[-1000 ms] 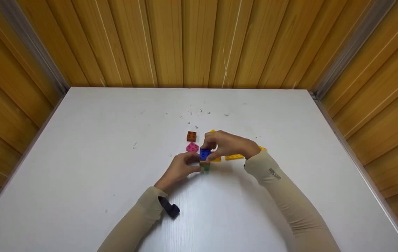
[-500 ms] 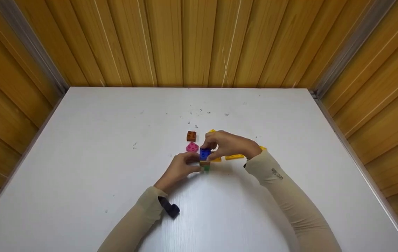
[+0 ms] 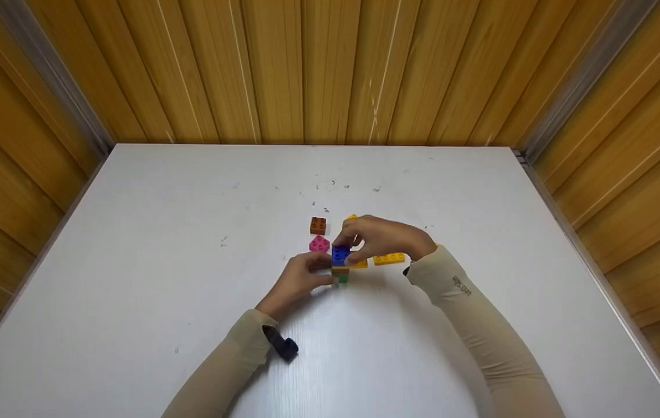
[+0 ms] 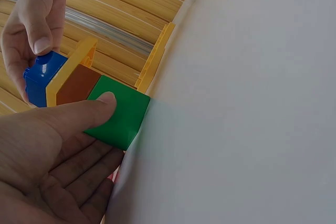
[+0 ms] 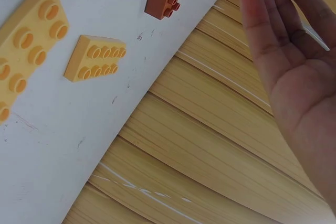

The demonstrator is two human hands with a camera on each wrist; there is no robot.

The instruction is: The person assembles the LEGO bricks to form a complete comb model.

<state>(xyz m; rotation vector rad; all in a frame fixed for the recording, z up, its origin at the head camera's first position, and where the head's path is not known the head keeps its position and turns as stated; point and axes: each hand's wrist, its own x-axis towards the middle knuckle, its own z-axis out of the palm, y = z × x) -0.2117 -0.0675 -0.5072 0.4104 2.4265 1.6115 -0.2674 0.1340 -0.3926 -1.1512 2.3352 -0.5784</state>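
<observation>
A small stack of toy building bricks stands on the table between my hands. At its base is a green brick (image 4: 122,111), then a brown brick (image 4: 79,83), a yellow plate (image 4: 67,72) that sticks out to the right, and a blue brick (image 4: 42,80) on top. My left hand (image 3: 300,278) grips the green brick low on the stack, thumb on one side and fingers on the other. From above, my right hand (image 3: 381,239) pinches the blue brick (image 3: 340,255) between thumb and fingers.
Just behind the stack lie a loose brown brick (image 3: 318,226) and a pink piece (image 3: 318,244). A yellow plate (image 3: 389,259) lies to the right on the white table (image 3: 161,232); another yellow brick (image 5: 97,59) shows in the right wrist view. Wood-patterned walls (image 3: 330,69) enclose the table.
Both hands stay in nearly the same place on the stack. The right hand and forearm shift very slightly, showing more of the yellow plate under the blue brick.
</observation>
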